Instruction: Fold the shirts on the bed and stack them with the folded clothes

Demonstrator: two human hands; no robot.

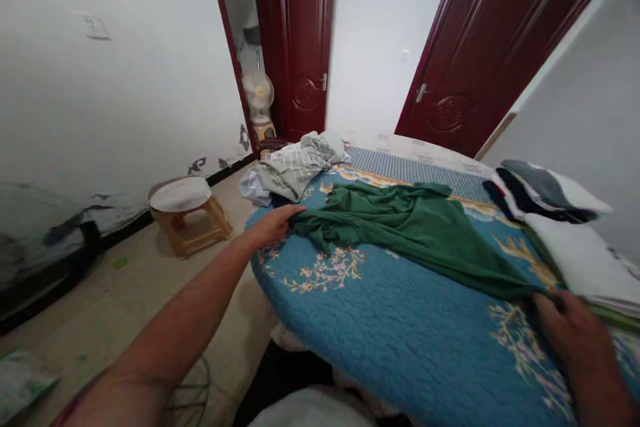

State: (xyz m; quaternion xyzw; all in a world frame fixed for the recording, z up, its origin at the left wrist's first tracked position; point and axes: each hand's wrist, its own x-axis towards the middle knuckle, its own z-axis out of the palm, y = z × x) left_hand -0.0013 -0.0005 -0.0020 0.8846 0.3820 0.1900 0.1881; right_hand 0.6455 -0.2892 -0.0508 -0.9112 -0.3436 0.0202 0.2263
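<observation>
"gripping far-apart ends, the left hand point(274, 225) and right hand point(575, 328) hold the green cloth point(400, 223) on the blue quilt point(390, 320). what could go wrong?"

"the folded clothes point(567, 237) could topple if that right hand bumps them."

The single view looks from the wearer's head, forward and down, over the lap point(310, 410) at bottom centre. It sits close above the blue bedspread point(400, 327), with the left hand point(276, 223) left of centre and the right hand point(575, 333) at lower right, nearer the lens. Farther off, it faces a red door point(305, 47) at top centre.
</observation>
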